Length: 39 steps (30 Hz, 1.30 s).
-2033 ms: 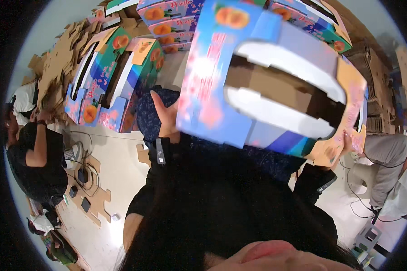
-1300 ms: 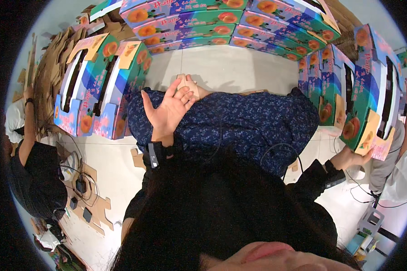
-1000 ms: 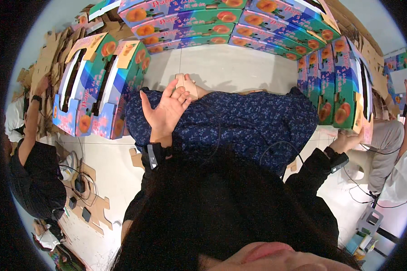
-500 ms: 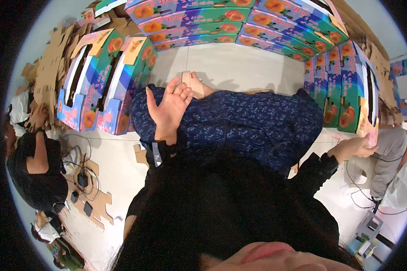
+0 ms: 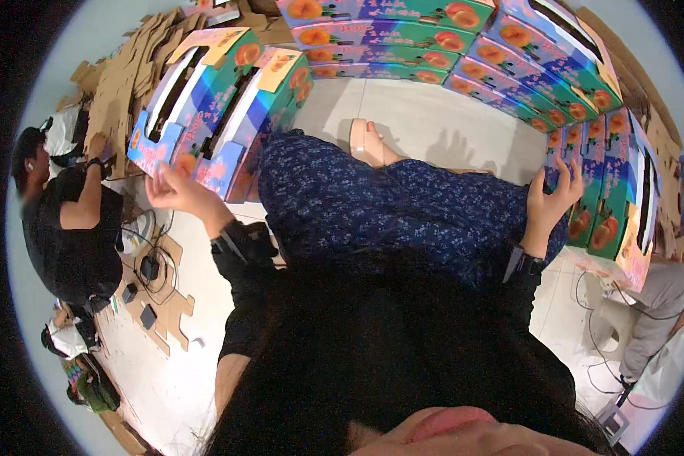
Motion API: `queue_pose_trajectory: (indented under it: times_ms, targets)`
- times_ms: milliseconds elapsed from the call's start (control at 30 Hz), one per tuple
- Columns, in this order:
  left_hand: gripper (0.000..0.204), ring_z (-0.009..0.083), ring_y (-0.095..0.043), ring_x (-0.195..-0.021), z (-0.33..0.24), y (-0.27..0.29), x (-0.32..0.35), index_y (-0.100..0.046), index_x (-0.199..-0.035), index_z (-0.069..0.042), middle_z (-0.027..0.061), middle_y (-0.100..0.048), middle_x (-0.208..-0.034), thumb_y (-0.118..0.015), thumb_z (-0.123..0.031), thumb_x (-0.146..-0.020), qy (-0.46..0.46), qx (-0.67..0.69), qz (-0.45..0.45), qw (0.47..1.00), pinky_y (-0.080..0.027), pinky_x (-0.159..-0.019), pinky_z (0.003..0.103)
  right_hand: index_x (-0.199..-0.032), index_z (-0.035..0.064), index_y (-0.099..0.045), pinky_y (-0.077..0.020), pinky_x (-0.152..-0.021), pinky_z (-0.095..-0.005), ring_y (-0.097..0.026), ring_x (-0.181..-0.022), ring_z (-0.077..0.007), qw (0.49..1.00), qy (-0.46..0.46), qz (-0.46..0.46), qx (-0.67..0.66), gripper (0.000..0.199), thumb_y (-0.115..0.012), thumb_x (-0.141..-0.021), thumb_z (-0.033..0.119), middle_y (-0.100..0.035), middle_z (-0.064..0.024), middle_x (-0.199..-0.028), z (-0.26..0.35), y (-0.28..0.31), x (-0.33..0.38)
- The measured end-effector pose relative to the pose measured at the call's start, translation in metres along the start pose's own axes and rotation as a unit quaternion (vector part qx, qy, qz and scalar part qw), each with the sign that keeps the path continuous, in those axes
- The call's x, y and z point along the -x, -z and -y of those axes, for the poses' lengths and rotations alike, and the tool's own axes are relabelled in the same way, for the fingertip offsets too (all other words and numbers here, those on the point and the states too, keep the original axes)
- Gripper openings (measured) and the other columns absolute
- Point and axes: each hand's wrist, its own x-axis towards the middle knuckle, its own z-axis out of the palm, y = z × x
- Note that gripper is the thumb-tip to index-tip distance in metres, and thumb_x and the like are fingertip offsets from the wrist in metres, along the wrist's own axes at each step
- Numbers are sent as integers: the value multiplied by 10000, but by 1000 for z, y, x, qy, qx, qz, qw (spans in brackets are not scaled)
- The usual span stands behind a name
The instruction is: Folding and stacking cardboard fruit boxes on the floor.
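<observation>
My left hand [image 5: 181, 196] is at the near end of two colourful fruit-print cartons [image 5: 219, 106] on the left, which stand side by side with long dark slots on top. Its fingers are loosely bent and apart, slightly blurred. The fingertips overlap the nearest carton corner; whether they touch it I cannot tell. My right hand [image 5: 552, 204] is raised with fingers spread, holding nothing. It hovers just left of a row of similar cartons [image 5: 612, 194] on the right. A dark blue floral skirt [image 5: 403, 213] covers my lap between the hands.
Stacked fruit-print cartons [image 5: 384, 38] stand ahead, and more are piled ahead right [image 5: 543, 64]. Flat brown cardboard [image 5: 125, 83] is heaped at far left. A person in black [image 5: 72, 220] works there beside cables and cardboard on the floor. Another person's grey trousers [image 5: 657, 319] show at right.
My left hand has swung left from above my lap to the left cartons. My right hand has left the right carton's near end and come inward, fingers spread. The view has shifted.
</observation>
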Motion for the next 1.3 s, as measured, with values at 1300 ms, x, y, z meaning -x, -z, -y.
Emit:
queue_pose_trajectory:
  times_ms: [1300]
  targets:
    - [767,236,-514,-1156,99,107,-48,-212,-1330,-42,170,-459,-1292,-747,-41,-780,255,66,116,958,-423,-979,374,-1046,70,-654,-354,-1000,-425,-486,-1155,-325,993,-44,75,-82,252,-661,-803,138,-549,-164,-1186,-23,-15,13]
